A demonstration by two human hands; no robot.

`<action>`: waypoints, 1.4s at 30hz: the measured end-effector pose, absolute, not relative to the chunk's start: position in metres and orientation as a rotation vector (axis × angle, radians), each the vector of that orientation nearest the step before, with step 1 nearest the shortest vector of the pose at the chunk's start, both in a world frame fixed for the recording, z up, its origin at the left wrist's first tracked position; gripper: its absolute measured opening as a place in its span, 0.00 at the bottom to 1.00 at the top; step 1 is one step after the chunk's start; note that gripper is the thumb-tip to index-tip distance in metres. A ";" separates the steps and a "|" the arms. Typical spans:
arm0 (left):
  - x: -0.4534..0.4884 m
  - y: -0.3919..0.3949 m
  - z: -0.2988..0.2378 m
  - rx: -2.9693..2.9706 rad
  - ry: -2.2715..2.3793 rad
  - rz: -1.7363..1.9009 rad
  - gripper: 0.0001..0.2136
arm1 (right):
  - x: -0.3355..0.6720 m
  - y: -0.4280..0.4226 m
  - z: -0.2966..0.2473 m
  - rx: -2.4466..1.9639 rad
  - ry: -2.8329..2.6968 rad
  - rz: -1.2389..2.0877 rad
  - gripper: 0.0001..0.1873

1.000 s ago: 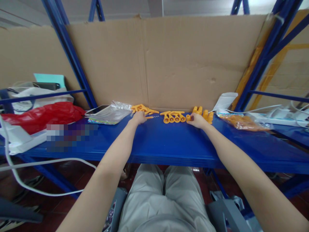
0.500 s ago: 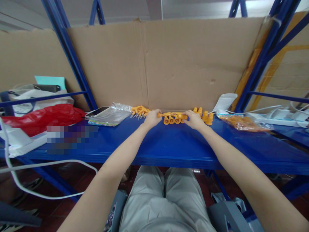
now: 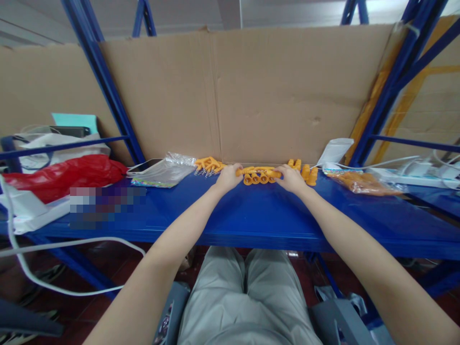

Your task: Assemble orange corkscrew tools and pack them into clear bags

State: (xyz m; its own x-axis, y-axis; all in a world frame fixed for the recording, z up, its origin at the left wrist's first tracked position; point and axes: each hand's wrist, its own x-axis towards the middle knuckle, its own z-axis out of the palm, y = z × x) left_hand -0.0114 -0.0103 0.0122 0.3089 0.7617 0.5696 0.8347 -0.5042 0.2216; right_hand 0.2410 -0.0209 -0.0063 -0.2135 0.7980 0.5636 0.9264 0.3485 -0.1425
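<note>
Several small orange cone-shaped pieces (image 3: 264, 178) lie side by side on the blue tabletop (image 3: 258, 215), round hollow ends facing me. More slim orange pieces (image 3: 256, 169) lie just behind and above them. My left hand (image 3: 229, 178) closes its fingers at the left end of this row. At the right end, my right hand (image 3: 290, 178) has thumb and fingers bent around the last pieces. Left of my left hand is a pile of orange pieces with metal chains (image 3: 207, 166). Other orange cones (image 3: 309, 175) stand just beyond my right hand.
A clear plastic bag (image 3: 163, 173) and a phone-like flat device (image 3: 145, 166) lie to the left, near a red bag (image 3: 72, 177). On the right are a bag of orange pieces (image 3: 362, 182) and a white power strip (image 3: 413, 177). A cardboard panel (image 3: 266, 96) stands behind.
The slim orange pieces between my hands have settled lower and more level behind the cones. Both hands have shifted very slightly to the right.
</note>
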 end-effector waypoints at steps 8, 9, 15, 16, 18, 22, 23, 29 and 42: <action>-0.006 -0.008 0.007 -2.466 -1.439 -0.959 0.12 | 0.243 -0.010 -0.014 -1.378 -2.080 -0.248 0.19; -0.007 -0.008 0.008 -2.460 -1.453 -0.953 0.12 | 0.244 -0.009 -0.015 -1.378 -2.073 -0.246 0.19; -0.012 -0.009 0.011 -2.422 -1.558 -0.901 0.13 | 0.250 -0.007 -0.015 -1.383 -2.034 -0.211 0.19; -0.012 -0.010 0.011 -2.419 -1.562 -0.897 0.13 | 0.249 -0.007 -0.014 -1.388 -2.030 -0.207 0.19; -0.011 -0.010 0.010 -2.419 -1.556 -0.892 0.13 | 0.247 -0.008 -0.014 -1.387 -2.032 -0.201 0.18; -0.006 -0.011 0.009 -2.419 -1.516 -0.896 0.13 | 0.242 -0.010 -0.013 -1.334 -2.064 -0.193 0.19; -0.005 -0.011 0.009 -2.420 -1.512 -0.902 0.13 | 0.241 -0.010 -0.012 -1.328 -2.063 -0.197 0.19; -0.008 -0.014 0.013 -2.419 -1.555 -0.924 0.13 | 0.245 -0.013 -0.011 -1.429 -2.018 -0.233 0.19; -0.002 -0.008 0.006 -2.523 -1.393 -1.070 0.11 | 0.235 -0.014 -0.009 -1.138 -2.111 -0.125 0.18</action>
